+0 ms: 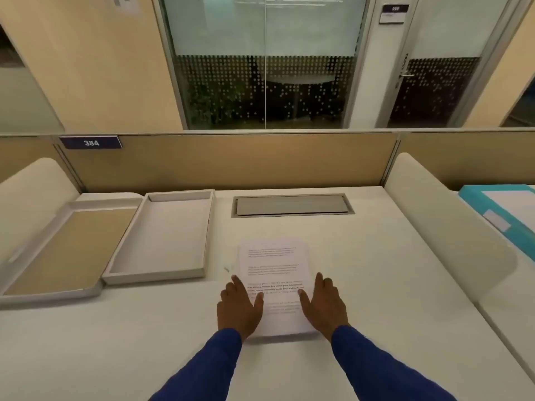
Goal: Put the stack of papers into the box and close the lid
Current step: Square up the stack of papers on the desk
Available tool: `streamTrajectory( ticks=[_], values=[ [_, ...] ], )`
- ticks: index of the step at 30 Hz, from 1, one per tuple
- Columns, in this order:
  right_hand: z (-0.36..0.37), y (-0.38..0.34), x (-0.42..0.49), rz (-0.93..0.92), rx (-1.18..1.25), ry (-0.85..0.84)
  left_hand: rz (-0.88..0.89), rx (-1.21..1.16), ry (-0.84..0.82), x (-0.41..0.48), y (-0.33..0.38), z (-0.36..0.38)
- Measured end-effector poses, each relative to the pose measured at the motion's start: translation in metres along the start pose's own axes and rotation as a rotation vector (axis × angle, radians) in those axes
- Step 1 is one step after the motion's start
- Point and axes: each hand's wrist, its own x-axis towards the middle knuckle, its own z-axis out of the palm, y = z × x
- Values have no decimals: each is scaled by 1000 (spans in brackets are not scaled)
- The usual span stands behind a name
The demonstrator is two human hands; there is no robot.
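Observation:
A stack of printed white papers (275, 264) lies flat on the white desk, in the middle. My left hand (240, 305) rests at the stack's left edge with its thumb on the top sheet. At the right edge sits my right hand (324, 305), thumb also on the sheet. Both hands frame the stack's near half, and whether they grip it cannot be told. The shallow white box (162, 273) stands open and empty to the left of the papers. Its hinged lid (58, 296) lies folded out flat further left, tan inside facing up.
A grey cable hatch (292, 205) is set into the desk behind the papers. A tan partition (231, 160) bounds the back, and rounded white dividers (451, 227) flank both sides. A teal box (500, 209) sits on the neighbouring desk at right.

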Motion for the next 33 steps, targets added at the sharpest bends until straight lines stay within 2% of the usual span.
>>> streamTrajectory(
  ticks=[3, 6, 12, 16, 23, 33],
  values=[
    [10, 4, -7, 126, 50, -41, -213, -131, -61, -3, 0, 10],
    [21, 8, -10, 164, 68, -93, -348, -265, -161, 0, 5, 12],
    [29, 8, -8, 167, 87, -83, -517, -364, -235, 11, 5, 6],
    [31, 11, -7, 157, 87, -71, -603, -454, -199, 14, 10, 7],
    [36, 16, -7, 136, 78, -47, -631, -800, -207, 21, 6, 10],
    [38, 18, -7, 116, 52, -34, -620, -1099, -261, 29, -12, 9]
  ],
)
